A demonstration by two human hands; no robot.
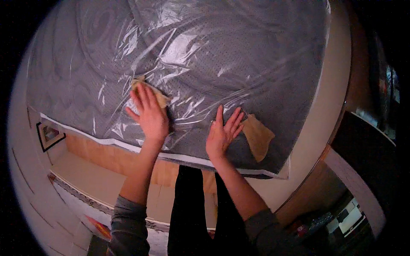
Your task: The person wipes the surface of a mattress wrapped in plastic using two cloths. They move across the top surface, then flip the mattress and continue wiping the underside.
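A wide sheet of grey fabric under shiny clear plastic film lies before me, its near edge bordered by a white strip. My left hand rests palm down over a tan cloth or paper piece, which shows beyond its fingers and at its side. To the right, my right hand presses flat on the film with its fingers spread. A second tan piece lies just beside its fingertips, near the right front corner. Whether the left fingers grip the tan piece cannot be told.
A cream-coloured border runs along the right side. Below the sheet's near edge are a wood-toned panel and a beige ledge. A framed picture stands at the left. Dark furniture is at the right.
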